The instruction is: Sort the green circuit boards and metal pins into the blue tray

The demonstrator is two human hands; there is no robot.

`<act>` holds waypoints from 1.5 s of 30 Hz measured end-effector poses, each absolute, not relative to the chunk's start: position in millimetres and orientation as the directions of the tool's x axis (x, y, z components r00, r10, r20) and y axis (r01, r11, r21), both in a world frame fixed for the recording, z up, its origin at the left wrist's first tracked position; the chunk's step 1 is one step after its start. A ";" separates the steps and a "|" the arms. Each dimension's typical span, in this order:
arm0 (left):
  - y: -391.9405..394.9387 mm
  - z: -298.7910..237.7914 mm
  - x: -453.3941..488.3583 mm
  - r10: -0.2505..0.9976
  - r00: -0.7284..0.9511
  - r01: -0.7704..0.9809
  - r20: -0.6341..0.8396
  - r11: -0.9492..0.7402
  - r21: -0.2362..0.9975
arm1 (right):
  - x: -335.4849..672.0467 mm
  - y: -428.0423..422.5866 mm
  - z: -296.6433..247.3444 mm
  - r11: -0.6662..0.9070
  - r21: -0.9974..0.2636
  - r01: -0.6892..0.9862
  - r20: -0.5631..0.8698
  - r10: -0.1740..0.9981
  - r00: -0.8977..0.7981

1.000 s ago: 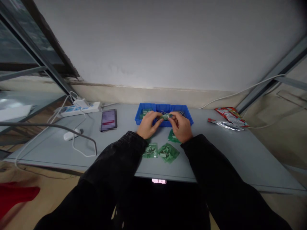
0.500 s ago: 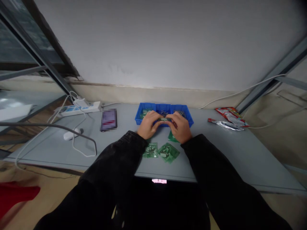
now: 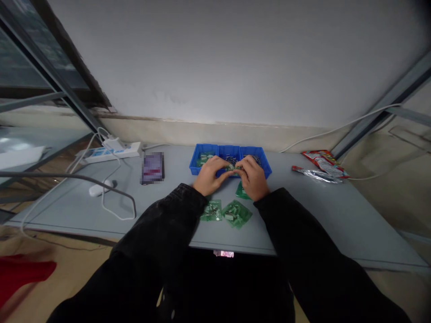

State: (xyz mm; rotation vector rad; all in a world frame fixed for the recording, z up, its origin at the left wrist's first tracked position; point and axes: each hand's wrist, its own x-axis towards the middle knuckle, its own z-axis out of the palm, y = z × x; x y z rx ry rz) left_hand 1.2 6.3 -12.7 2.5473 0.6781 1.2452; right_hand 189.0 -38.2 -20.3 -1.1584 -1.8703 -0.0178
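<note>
Slightly lower than one second ago: one small green packet (image 3: 232, 168), pinched between the hands, its finer details too small to read; both hands otherwise nearly unmoved. Left hand (image 3: 209, 175): thumb and fingers drawn narrow on the packet's left end. Right hand (image 3: 254, 178): likewise narrow, fingertips on the packet's right end. Position of packet: above the front side of a blue tray (image 3: 195, 171), one piece, three compartments, set near the far edge of the grey desk (image 3: 303, 215). Tray contents: left compartment, green items with pale pieces (image 3: 204, 159); middle compartment, loose slim metal pieces (image 3: 230, 160); right compartment, small metallic parts (image 3: 257, 159), partly hidden by the right hand. Further green packets, three, lying between tray and near edge: one beside the left sleeve (image 3: 213, 211), pieces visible inside; one next to it on the right, turned cornerwise (image 3: 237, 214); one farther back, partly covered by the right hand (image 3: 241, 192). Toward the desk's left edge: one dark flat item, image blurred (image 3: 152, 168); one small white rounded object (image 3: 100, 188); one white power strip (image 3: 116, 154) at the far left corner, cables attached. Near the far right corner: one red packet (image 3: 325, 162) and one silver packet (image 3: 318, 175), touching.
</note>
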 end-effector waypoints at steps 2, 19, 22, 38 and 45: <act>7.5 -14.4 0.5 0.509 0.521 0.323 0.685 -0.861 0.394 | 187.9 -39.2 -19.7 0.568 -0.413 0.712 0.691 0.705 -0.162; 9.0 -16.1 -1.8 0.553 0.461 0.345 0.694 -0.832 0.434 | 187.6 -35.1 -24.1 0.642 -0.410 0.648 0.717 0.666 -0.206; 9.6 -17.3 -1.9 0.572 0.453 0.380 0.684 -0.818 0.433 | 188.0 -33.9 -25.1 0.649 -0.402 0.647 0.724 0.657 -0.210; 6.9 -20.3 -0.3 0.547 0.504 0.370 0.668 -0.836 0.405 | 187.9 -34.2 -23.6 0.640 -0.386 0.664 0.725 0.656 -0.211; 6.1 -20.3 0.3 0.551 0.510 0.368 0.660 -0.834 0.412 | 187.2 -34.5 -23.2 0.649 -0.387 0.655 0.735 0.646 -0.206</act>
